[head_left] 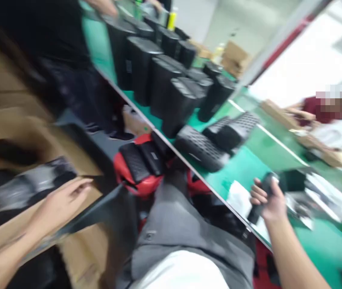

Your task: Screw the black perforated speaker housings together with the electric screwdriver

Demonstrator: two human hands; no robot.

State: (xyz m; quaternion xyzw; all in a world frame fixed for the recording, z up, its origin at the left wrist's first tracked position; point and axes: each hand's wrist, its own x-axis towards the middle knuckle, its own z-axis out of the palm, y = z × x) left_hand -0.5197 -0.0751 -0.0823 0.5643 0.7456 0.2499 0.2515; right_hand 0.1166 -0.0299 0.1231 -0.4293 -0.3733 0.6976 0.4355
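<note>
My right hand (270, 198) is wrapped round a black electric screwdriver (258, 206), its thin tip pointing down at the table's near edge. White paper lies on the green mat just left of it. My left hand (68, 196) is off to the left, over an open cardboard box (23, 116), with its fingers stretched out and nothing seen in them. Beneath and beside it are black items in clear plastic bags (35, 180). Motion blur softens both hands.
Several black speaker-like housings (164, 80) stand on the green table (249, 160), with perforated ones (202, 148) lying nearer. A red stool (146, 186) bears black parts. Co-workers are at the far left and across the table (309, 112). Cardboard boxes crowd my left side.
</note>
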